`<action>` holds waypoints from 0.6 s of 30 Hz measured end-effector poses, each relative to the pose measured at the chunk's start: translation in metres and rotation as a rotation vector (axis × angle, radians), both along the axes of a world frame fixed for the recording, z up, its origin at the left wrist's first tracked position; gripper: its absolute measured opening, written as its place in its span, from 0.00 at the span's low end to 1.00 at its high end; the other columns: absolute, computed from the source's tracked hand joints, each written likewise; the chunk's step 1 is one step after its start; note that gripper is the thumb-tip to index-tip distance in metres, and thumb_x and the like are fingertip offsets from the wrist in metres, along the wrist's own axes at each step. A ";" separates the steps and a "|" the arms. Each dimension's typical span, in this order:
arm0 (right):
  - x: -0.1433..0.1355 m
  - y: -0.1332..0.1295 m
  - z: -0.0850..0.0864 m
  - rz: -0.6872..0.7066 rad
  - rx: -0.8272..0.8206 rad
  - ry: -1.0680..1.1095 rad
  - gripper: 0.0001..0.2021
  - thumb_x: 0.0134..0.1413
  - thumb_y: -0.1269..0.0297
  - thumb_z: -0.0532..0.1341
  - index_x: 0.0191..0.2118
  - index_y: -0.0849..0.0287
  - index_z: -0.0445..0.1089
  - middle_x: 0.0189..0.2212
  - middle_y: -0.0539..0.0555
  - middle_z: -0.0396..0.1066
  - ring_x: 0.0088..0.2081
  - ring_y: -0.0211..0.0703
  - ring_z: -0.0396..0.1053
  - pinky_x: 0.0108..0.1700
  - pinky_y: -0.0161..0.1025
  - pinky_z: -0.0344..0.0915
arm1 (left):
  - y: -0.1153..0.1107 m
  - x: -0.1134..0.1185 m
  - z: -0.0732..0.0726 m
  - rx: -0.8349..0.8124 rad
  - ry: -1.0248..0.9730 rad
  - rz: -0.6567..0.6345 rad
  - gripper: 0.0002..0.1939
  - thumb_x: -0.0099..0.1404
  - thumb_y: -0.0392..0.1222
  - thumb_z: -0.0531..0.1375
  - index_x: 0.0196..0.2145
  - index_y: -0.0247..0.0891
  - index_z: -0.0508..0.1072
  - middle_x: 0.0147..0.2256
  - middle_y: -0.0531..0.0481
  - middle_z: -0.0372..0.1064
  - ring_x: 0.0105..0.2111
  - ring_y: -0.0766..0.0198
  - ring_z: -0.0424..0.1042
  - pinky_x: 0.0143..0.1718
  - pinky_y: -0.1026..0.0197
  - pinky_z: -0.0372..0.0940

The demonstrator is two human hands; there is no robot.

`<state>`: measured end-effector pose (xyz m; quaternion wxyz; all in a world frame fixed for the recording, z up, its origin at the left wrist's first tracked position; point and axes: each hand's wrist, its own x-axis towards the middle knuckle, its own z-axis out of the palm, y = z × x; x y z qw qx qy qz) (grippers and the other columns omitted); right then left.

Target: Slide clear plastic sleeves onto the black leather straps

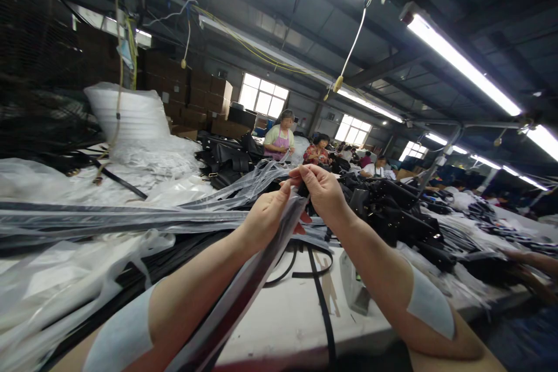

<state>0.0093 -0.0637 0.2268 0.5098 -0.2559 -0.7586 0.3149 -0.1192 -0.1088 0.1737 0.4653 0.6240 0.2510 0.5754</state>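
Note:
My left hand (265,216) and my right hand (318,189) meet above the white table (288,314). Both pinch the top end of a long, narrow clear plastic sleeve (244,290) with a black strap inside it. The sleeve runs down from my fingers toward the lower left, past my left forearm. The fingertips of my right hand close over the black strap end at the sleeve's mouth. A loose black strap (320,296) lies on the table below my hands.
A stack of long bagged straps (108,221) lies across the left. Clear plastic bags (52,285) pile at the near left. Black bags (392,209) crowd the right side. Several seated people (279,136) work farther back. Cardboard boxes (209,99) stand behind.

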 end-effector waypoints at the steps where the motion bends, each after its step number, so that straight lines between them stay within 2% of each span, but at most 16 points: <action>1: 0.001 0.001 -0.001 -0.004 0.007 0.001 0.21 0.54 0.42 0.59 0.35 0.57 0.72 0.27 0.53 0.77 0.30 0.44 0.75 0.34 0.40 0.70 | -0.001 -0.001 -0.002 0.035 0.057 0.010 0.36 0.63 0.70 0.48 0.28 0.32 0.75 0.21 0.45 0.75 0.20 0.61 0.73 0.21 0.64 0.66; 4: 0.001 0.002 -0.009 0.002 -0.005 0.002 0.21 0.55 0.42 0.58 0.34 0.58 0.71 0.26 0.53 0.77 0.31 0.45 0.76 0.36 0.41 0.70 | -0.001 -0.003 -0.008 0.148 0.250 0.160 0.33 0.66 0.65 0.48 0.27 0.33 0.76 0.19 0.47 0.74 0.20 0.62 0.73 0.22 0.66 0.63; 6: -0.002 0.000 -0.015 -0.003 0.001 0.002 0.21 0.56 0.42 0.57 0.34 0.57 0.71 0.26 0.54 0.77 0.31 0.46 0.75 0.35 0.40 0.70 | 0.001 -0.001 -0.010 0.171 0.291 0.244 0.33 0.69 0.62 0.45 0.25 0.34 0.75 0.18 0.47 0.73 0.18 0.63 0.72 0.21 0.67 0.62; 8: -0.004 -0.002 -0.017 -0.011 0.008 -0.010 0.20 0.57 0.43 0.57 0.34 0.57 0.71 0.27 0.54 0.77 0.27 0.43 0.74 0.33 0.39 0.70 | 0.004 0.001 -0.010 0.184 0.272 0.266 0.34 0.70 0.59 0.42 0.23 0.34 0.74 0.18 0.47 0.73 0.18 0.64 0.72 0.21 0.66 0.62; 11: -0.004 -0.005 -0.011 0.015 -0.061 -0.013 0.20 0.57 0.44 0.57 0.36 0.57 0.72 0.31 0.53 0.77 0.17 0.35 0.64 0.23 0.37 0.65 | 0.006 0.000 -0.005 0.233 0.238 0.303 0.34 0.71 0.58 0.42 0.20 0.35 0.72 0.18 0.47 0.72 0.17 0.64 0.71 0.21 0.66 0.63; 12: -0.002 -0.006 -0.009 0.046 -0.092 0.017 0.20 0.56 0.43 0.57 0.38 0.56 0.72 0.32 0.53 0.77 0.16 0.35 0.63 0.22 0.36 0.64 | 0.005 -0.001 -0.002 0.237 0.219 0.320 0.33 0.71 0.58 0.43 0.20 0.35 0.72 0.18 0.47 0.72 0.17 0.65 0.71 0.20 0.66 0.63; 14: 0.002 -0.009 -0.013 0.149 -0.142 0.092 0.21 0.55 0.43 0.58 0.43 0.56 0.72 0.33 0.53 0.76 0.21 0.37 0.66 0.28 0.37 0.67 | 0.004 -0.006 0.004 0.225 0.134 0.378 0.30 0.69 0.59 0.46 0.24 0.35 0.72 0.20 0.48 0.73 0.17 0.65 0.70 0.19 0.67 0.62; 16: 0.000 -0.017 -0.036 0.320 -0.248 0.024 0.22 0.50 0.45 0.64 0.45 0.55 0.71 0.33 0.52 0.75 0.28 0.39 0.70 0.36 0.38 0.68 | 0.002 -0.010 0.011 0.206 0.027 0.446 0.28 0.68 0.61 0.48 0.27 0.34 0.72 0.21 0.49 0.74 0.17 0.66 0.70 0.18 0.67 0.61; 18: -0.011 -0.033 -0.074 0.538 -0.442 -0.251 0.23 0.42 0.50 0.70 0.43 0.55 0.72 0.30 0.51 0.74 0.30 0.40 0.70 0.35 0.36 0.68 | 0.001 -0.010 0.016 0.189 0.003 0.405 0.30 0.67 0.64 0.47 0.28 0.34 0.72 0.22 0.48 0.73 0.18 0.65 0.69 0.18 0.66 0.61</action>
